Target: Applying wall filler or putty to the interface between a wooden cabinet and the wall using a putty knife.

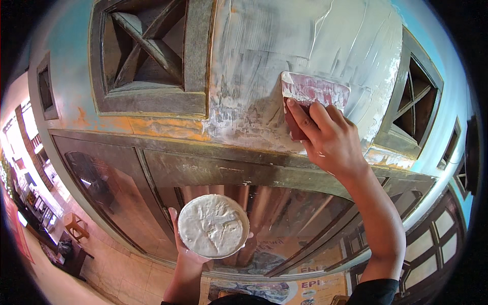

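My right hand [333, 134] grips a dark red, flat putty spreader [317, 91], its upper edge smeared with white paste. The spreader lies against the wall [254, 61], where a grey-white coat of filler shows long streaks and ridges. Below, my left hand [188, 249] supports a round tub [248, 230] from underneath, fingers around its side. Thick, lumpy white putty [213, 226] fills the tub to near its rim. White smears dot the fingers of both hands.
Wooden vents with crossed bars, one at left [150, 51] and another at right [414, 96], flank the coated patch. Under it runs a wooden frame [218, 168] with glass panes. A small stool [76, 226] stands on the tiled floor at lower left. Printed sheets [325, 290] lie below.
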Action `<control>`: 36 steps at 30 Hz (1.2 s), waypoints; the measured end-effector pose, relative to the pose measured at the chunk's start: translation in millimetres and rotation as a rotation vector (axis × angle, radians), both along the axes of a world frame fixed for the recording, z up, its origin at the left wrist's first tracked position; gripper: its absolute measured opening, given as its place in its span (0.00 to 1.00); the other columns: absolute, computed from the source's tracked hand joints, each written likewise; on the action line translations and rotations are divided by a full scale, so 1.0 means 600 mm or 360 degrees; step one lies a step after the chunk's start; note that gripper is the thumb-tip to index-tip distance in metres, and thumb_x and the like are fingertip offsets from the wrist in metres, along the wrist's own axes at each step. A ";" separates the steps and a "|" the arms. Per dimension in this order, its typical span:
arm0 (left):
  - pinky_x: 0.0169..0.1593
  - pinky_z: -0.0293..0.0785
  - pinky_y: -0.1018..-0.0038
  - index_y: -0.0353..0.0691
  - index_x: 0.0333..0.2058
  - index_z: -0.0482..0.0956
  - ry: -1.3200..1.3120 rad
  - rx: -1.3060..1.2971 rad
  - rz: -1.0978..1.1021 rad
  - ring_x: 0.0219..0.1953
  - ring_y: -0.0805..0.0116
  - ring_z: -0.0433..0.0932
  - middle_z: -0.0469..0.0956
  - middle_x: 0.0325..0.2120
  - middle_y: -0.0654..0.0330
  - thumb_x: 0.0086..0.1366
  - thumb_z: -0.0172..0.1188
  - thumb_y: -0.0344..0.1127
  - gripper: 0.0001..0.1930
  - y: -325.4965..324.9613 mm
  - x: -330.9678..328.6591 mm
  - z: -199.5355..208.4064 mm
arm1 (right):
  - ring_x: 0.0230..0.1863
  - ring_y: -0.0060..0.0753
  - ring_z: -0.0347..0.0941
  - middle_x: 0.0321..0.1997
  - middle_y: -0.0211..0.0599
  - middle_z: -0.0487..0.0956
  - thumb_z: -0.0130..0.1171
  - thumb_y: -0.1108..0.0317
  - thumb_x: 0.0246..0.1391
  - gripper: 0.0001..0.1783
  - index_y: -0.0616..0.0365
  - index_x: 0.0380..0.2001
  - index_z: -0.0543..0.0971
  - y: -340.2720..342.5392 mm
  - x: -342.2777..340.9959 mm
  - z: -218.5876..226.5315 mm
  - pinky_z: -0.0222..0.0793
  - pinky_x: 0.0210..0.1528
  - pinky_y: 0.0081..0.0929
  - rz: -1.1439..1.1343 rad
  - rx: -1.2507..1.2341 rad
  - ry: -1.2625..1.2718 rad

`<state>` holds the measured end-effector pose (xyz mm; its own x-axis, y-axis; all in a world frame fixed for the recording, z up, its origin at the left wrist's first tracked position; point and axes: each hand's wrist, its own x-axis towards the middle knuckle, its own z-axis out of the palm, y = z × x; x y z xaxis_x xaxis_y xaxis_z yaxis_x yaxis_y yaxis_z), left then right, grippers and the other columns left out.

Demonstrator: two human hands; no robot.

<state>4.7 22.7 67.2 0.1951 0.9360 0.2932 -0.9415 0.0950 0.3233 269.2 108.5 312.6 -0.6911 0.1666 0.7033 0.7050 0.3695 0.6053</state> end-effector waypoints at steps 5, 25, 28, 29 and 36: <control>0.61 0.58 0.20 0.40 0.70 0.61 -0.0078 -0.0260 0.0200 0.65 0.28 0.67 0.64 0.68 0.41 0.63 0.41 0.81 0.53 0.005 0.010 0.010 | 0.34 0.35 0.74 0.39 0.29 0.68 0.72 0.63 0.40 0.45 0.41 0.67 0.73 0.004 0.003 0.001 0.79 0.32 0.33 0.0024 -0.0111 0.0054; 0.70 0.61 0.46 0.34 0.69 0.63 -0.0020 0.0103 0.0187 0.67 0.45 0.68 0.66 0.67 0.45 0.72 0.32 0.74 0.48 0.039 0.000 0.000 | 0.30 0.32 0.69 0.38 0.29 0.67 0.68 0.67 0.41 0.39 0.47 0.63 0.77 -0.017 -0.018 -0.038 0.77 0.33 0.30 -0.0045 -0.0183 0.0039; 0.70 0.62 0.46 0.35 0.69 0.63 -0.0035 0.0073 0.0196 0.67 0.45 0.68 0.66 0.67 0.46 0.72 0.32 0.74 0.47 0.042 -0.004 -0.005 | 0.30 0.31 0.69 0.37 0.29 0.66 0.66 0.68 0.42 0.38 0.47 0.63 0.77 -0.019 -0.022 -0.047 0.76 0.32 0.29 -0.0061 -0.0179 0.0013; 0.70 0.62 0.45 0.36 0.69 0.63 -0.0043 0.0058 0.0201 0.67 0.45 0.68 0.67 0.67 0.46 0.71 0.32 0.74 0.47 0.042 -0.004 -0.008 | 0.30 0.31 0.69 0.37 0.29 0.66 0.66 0.68 0.42 0.38 0.47 0.63 0.77 -0.020 -0.023 -0.048 0.76 0.32 0.29 -0.0066 -0.0183 0.0013; 0.63 0.63 0.29 0.38 0.69 0.64 0.0007 -0.0267 0.0289 0.63 0.31 0.68 0.67 0.66 0.42 0.66 0.42 0.78 0.50 0.043 -0.001 -0.013 | 0.28 0.30 0.69 0.33 0.28 0.66 0.61 0.66 0.50 0.30 0.46 0.60 0.80 -0.023 -0.032 -0.079 0.74 0.27 0.27 -0.0016 -0.0223 -0.0001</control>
<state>3.9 48.7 59.5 0.0200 0.9913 0.1301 -0.9466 -0.0231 0.3215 250.2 95.0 265.4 -0.6896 0.2702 0.6719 0.7085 0.4436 0.5488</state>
